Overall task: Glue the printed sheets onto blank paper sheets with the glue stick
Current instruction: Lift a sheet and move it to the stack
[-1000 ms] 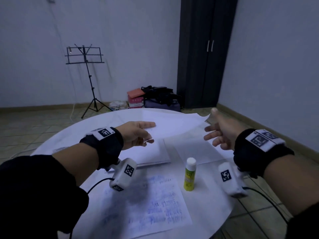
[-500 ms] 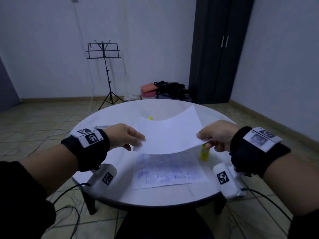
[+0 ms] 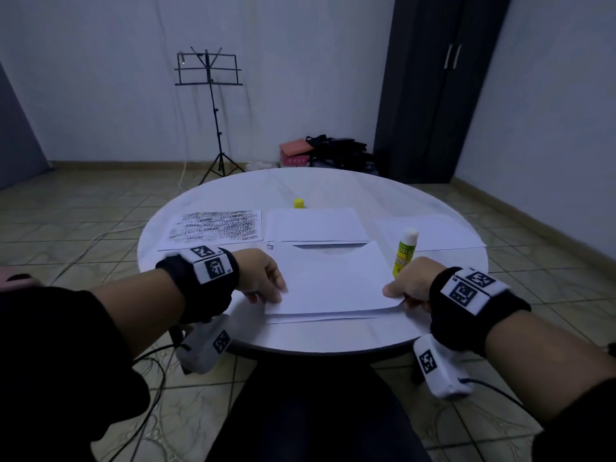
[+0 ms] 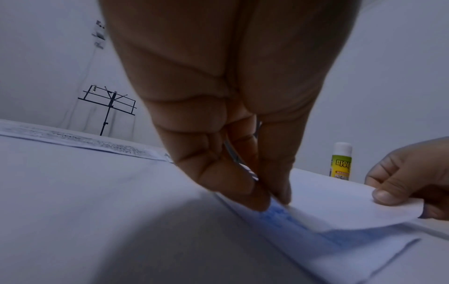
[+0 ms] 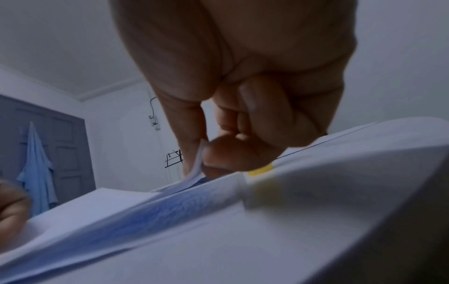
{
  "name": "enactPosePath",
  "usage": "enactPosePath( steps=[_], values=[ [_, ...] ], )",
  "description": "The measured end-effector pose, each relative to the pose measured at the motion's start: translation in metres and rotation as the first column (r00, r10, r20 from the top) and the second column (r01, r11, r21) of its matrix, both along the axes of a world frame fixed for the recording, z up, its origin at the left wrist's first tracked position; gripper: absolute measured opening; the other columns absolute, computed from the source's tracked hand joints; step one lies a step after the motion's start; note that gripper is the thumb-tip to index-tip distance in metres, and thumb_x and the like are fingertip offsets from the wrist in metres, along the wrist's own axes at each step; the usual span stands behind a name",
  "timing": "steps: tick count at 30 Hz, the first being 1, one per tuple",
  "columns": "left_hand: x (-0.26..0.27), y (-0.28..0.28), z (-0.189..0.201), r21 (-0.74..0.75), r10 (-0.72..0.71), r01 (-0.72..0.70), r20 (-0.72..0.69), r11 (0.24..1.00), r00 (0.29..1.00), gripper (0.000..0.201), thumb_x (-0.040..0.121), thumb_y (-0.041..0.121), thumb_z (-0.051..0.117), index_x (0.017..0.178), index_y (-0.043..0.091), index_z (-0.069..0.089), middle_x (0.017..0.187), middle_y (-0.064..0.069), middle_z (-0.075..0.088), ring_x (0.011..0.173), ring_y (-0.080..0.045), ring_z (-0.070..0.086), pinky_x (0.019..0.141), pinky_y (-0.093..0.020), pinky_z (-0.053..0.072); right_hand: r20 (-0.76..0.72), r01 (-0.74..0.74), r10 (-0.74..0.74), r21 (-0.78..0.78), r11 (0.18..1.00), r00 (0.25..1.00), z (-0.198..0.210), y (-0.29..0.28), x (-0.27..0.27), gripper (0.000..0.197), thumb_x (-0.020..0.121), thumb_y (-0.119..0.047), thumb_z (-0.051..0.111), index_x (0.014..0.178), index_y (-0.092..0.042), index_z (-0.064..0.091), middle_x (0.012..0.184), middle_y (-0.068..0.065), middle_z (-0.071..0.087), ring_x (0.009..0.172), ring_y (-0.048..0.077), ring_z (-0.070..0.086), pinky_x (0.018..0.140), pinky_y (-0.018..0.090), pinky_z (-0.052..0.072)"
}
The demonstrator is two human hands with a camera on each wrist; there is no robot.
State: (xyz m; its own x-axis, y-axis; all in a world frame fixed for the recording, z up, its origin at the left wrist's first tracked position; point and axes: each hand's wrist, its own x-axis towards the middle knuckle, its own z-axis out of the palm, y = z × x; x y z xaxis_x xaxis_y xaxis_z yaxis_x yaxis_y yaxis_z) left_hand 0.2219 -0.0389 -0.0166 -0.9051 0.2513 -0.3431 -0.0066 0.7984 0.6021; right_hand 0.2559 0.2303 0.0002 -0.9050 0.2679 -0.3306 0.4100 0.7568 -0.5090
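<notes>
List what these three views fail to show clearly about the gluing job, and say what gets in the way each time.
- Printed sheet: the blank sheet held by both hands covers its text in the head view.
- Glue stick: foot hidden behind the right hand; wrist-view label too small to read.
- Left hand: fingertips blurred in the left wrist view.
- Far printed page: text smeared.

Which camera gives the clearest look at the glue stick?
The head view: the glue stick stands uncapped on the round table, whole, beside the right hand. The left wrist view shows it small and distant. The right wrist view shows only a blurred yellow patch.
</notes>
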Motion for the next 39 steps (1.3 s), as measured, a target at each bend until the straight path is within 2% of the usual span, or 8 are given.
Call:
enactPosePath(
  steps=[3,7,14,19,23,29,39],
  values=[
    [-0.002,0.002,-0.004,-0.026,-0.008,0.008,0.003,1.000,1.000,0.019,0.077,0.005,0.076,0.079,0.018,0.064,0.070,-0.001,0.059,0.048,-0.004,0.055,0.046,-0.015,0.047,0.025,-0.018,0.017,0.049,0.999,1.000,-0.003,-0.003,-0.002,0.029,0.081,-0.025,0.074,0.084,-0.006,0.053,0.075,0.010,0.060,0.053,0.020,0.049,0.049,0.024,0.037],
    [-0.002,0.003,-0.008,-0.037,-0.017,0.018,0.013,0.999,1.000,0.019,0.077,0.005,0.076,0.078,0.018,0.063,0.073,-0.002,0.059,0.058,-0.013,0.055,0.046,-0.015,0.047,0.077,-0.041,0.037,0.047,0.998,0.996,-0.008,-0.004,-0.002,0.025,0.085,-0.021,0.070,0.093,-0.004,0.053,0.062,0.009,0.061,0.045,0.017,0.051,0.045,0.021,0.037],
    [-0.003,0.002,-0.009,-0.044,-0.033,0.034,0.017,0.998,0.999,0.020,0.076,0.005,0.077,0.082,0.018,0.062,0.068,0.000,0.057,0.055,-0.011,0.053,0.046,-0.015,0.046,0.092,-0.066,0.060,0.063,0.996,0.994,-0.009,-0.002,-0.002,0.021,0.087,-0.020,0.067,0.085,-0.005,0.052,0.062,0.009,0.061,0.045,0.018,0.047,0.046,0.023,0.037],
    [-0.001,0.001,-0.008,-0.076,-0.051,0.052,0.016,0.996,0.999,0.023,0.076,0.010,0.079,0.087,0.021,0.061,0.078,-0.003,0.060,0.048,-0.009,0.054,0.052,-0.015,0.047,0.079,-0.062,0.058,0.047,0.997,0.995,-0.012,-0.001,-0.003,0.021,0.086,-0.019,0.067,0.083,-0.006,0.051,0.060,0.009,0.059,0.043,0.017,0.044,0.046,0.022,0.035],
    [0.000,0.001,-0.007,-0.098,-0.038,0.039,0.009,0.994,0.999,0.026,0.075,0.014,0.079,0.090,0.023,0.061,0.062,0.005,0.057,0.038,-0.001,0.050,0.052,-0.010,0.043,0.066,-0.058,0.057,0.020,0.998,0.996,-0.014,0.001,-0.003,0.026,0.085,-0.017,0.068,0.073,-0.009,0.047,0.057,0.009,0.059,0.039,0.017,0.043,0.044,0.020,0.035],
    [0.003,0.003,-0.006,-0.117,-0.033,0.031,-0.010,0.993,0.999,0.027,0.075,0.016,0.080,0.094,0.023,0.062,0.057,0.008,0.055,0.044,-0.005,0.050,0.056,-0.012,0.042,0.052,-0.046,0.046,0.002,0.999,0.998,-0.015,0.001,-0.003,0.024,0.084,-0.017,0.069,0.074,-0.008,0.048,0.056,0.009,0.058,0.040,0.018,0.043,0.046,0.021,0.036],
    [0.003,0.003,-0.005,-0.148,-0.036,0.031,-0.027,0.989,0.999,0.027,0.075,0.019,0.080,0.097,0.024,0.064,0.060,0.008,0.054,0.040,-0.002,0.047,0.049,-0.008,0.040,0.043,-0.034,0.035,-0.015,0.999,0.998,-0.016,0.001,-0.003,0.020,0.085,-0.015,0.068,0.087,-0.006,0.050,0.058,0.011,0.058,0.044,0.019,0.045,0.048,0.022,0.038]
  ],
)
